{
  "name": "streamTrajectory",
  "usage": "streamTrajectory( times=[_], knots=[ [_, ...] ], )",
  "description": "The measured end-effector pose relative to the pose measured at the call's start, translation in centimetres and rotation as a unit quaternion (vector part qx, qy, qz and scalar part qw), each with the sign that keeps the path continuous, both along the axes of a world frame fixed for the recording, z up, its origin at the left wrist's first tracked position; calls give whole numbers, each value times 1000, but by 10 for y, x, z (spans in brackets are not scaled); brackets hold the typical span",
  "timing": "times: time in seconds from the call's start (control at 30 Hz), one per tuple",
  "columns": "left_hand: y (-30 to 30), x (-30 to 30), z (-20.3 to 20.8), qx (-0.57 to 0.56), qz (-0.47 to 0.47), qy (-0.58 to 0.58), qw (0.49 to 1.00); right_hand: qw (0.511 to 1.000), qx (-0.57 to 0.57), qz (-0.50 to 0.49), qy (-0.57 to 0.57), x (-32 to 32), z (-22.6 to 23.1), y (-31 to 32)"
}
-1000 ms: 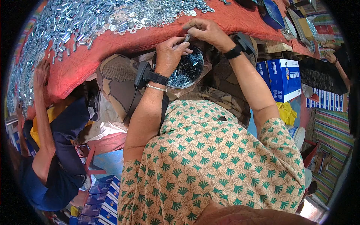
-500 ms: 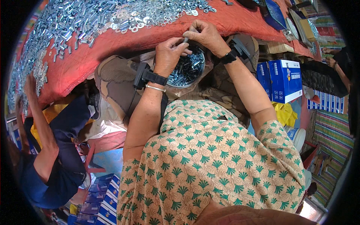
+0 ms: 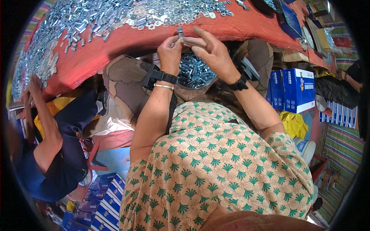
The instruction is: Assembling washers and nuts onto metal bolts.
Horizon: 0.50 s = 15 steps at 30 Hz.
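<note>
We see a hardware sorting workshop: a red-covered table heaped with bolts and washers, a bowl of bolts, stacked blue cartons around.

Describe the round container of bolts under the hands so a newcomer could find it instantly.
Start at the long red-covered table; follow its near edge to both hands. Just beneath them, on the lap, sits the round bowl. Unlike the hardware scattered loose on the cloth, its shiny bolts are heaped inside one rim.
</note>
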<state>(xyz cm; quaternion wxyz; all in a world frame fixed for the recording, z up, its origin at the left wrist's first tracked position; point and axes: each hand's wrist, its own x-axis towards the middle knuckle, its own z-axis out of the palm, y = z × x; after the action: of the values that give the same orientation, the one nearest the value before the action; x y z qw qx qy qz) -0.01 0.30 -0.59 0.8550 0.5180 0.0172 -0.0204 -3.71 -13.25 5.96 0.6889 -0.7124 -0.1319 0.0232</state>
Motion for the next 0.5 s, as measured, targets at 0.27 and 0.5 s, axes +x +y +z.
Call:
streamTrajectory(
  times=[0.27, 0.5],
  knots=[
    [11, -8, -8, 20, 4, -47, 999, 985, -127, -22, -110, 13, -11, 14],
    [11, -18, -7, 56, -69, -10, 996, 975, -73, -141, -154, 1, 12, -3]
  ],
)
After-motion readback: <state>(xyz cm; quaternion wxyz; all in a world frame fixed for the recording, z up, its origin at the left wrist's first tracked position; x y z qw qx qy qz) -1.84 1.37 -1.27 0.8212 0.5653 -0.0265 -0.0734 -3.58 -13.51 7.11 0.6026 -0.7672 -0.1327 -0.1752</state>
